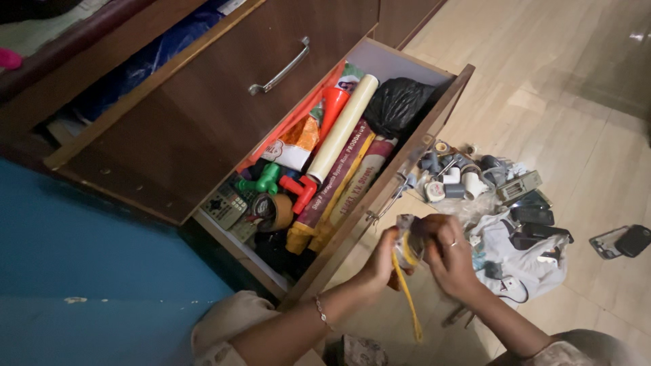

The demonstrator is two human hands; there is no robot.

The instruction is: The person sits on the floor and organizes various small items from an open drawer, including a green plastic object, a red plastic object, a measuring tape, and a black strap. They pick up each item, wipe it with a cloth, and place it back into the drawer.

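Note:
Both my hands are raised in front of an open wooden drawer (434, 112). My left hand (377, 261) and my right hand (449, 254) together grip a small crumpled packet (409, 238) with a yellow strap (409, 298) hanging down from it. A ring sits on a finger of my right hand, and a thin bracelet circles my left wrist. The drawer holds a cream roll (342, 129), a black plastic bag (397, 103), long boxes (339, 186), red and green plastic pipe pieces (281, 183), a roll of brown tape (274, 211) and a remote control (226, 205).
On the tiled floor to the right lies a heap of grey pipe fittings in clear plastic (456, 179), a white cloth (525, 257) with dark gadgets on it, and a black device (624, 240) further right. A closed drawer with a metal handle (281, 68) sits above the open one.

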